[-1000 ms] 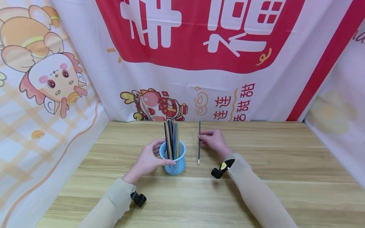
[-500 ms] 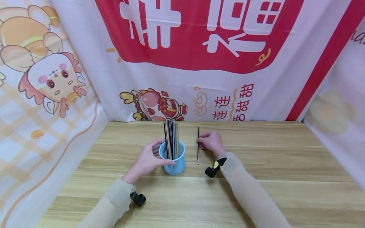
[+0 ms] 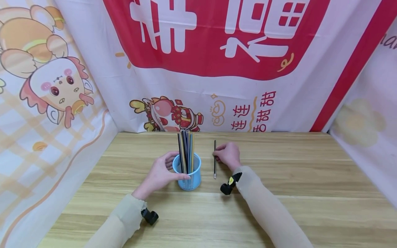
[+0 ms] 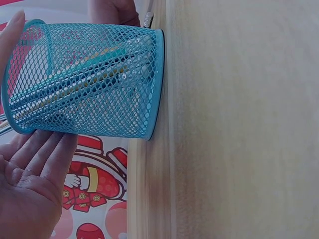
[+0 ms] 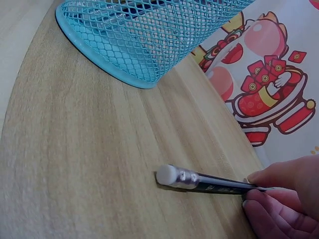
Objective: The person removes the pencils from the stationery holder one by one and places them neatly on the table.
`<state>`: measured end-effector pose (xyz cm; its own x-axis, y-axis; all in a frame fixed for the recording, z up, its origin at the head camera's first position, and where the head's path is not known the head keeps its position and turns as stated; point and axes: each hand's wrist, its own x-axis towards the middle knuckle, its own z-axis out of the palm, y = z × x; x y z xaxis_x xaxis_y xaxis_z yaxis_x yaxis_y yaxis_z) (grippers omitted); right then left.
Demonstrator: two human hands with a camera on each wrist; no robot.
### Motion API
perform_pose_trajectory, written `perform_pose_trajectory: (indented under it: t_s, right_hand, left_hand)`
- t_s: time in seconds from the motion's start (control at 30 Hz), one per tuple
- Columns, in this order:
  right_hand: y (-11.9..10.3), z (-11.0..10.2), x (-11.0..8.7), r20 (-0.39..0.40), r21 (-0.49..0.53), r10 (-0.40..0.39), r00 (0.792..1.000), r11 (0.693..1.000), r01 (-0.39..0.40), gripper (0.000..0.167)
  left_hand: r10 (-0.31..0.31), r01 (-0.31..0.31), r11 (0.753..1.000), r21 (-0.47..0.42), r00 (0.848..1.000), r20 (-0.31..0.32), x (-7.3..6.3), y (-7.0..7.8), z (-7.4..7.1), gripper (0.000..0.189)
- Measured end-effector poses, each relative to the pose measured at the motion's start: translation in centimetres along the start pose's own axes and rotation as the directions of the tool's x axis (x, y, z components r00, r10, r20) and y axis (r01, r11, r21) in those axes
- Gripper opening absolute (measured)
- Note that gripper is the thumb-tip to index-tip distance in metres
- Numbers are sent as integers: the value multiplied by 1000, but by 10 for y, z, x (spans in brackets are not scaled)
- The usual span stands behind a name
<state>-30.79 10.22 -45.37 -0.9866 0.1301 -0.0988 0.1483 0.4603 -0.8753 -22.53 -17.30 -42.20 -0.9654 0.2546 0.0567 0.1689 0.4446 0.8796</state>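
A light-blue mesh pen holder (image 3: 190,182) stands upright on the table, with several pencils (image 3: 187,148) leaning in it. My left hand (image 3: 159,174) holds it from the left, thumb over the front near the rim and fingers behind; in the left wrist view, the left hand's fingers (image 4: 47,157) lie along the mesh. To the right of the holder, my right hand (image 3: 228,155) pinches a dark pencil (image 3: 215,168) between thumb and fingers. Its white eraser (image 5: 167,175) points towards me, close over the wood in the right wrist view.
The wooden table (image 3: 279,213) reaches back to a white and red printed cloth (image 3: 214,69). Another printed cloth (image 3: 46,103) hangs on the left side, and a pale one (image 3: 366,113) on the right. Each wrist carries a small black camera.
My right hand has shifted slightly left, and the pencil's far end now appears lower, closer to the table. The left hand and the pen holder stay in place.
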Motion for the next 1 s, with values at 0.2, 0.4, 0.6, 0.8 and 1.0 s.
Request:
perform_pose_trajectory:
  t_s: [0.2, 0.4, 0.6, 0.8, 1.0]
  right_hand:
    - [1, -1, 0, 8, 19, 10, 1000, 1000, -10, 20]
    - [0, -3, 0, 18, 58, 20, 1000, 998, -21, 26]
    - [2, -7, -2, 28, 117, 0, 1000, 993, -3, 34]
    - [-6, -14, -9, 47, 130, -39, 998, 991, 33, 37]
    - [-26, -23, -24, 68, 186, -123, 990, 977, 109, 40]
  left_hand:
    - [-3, 3, 1000, 1, 1000, 3, 0, 0, 0, 93]
    - [-2, 2, 1000, 2, 1000, 4, 0, 0, 0, 93]
    - [3, -3, 1000, 1, 1000, 2, 1, 0, 0, 93]
    - [1, -1, 1000, -3, 1000, 5, 1, -1, 0, 92]
    - [-4, 4, 1000, -5, 1000, 1, 1, 0, 0, 92]
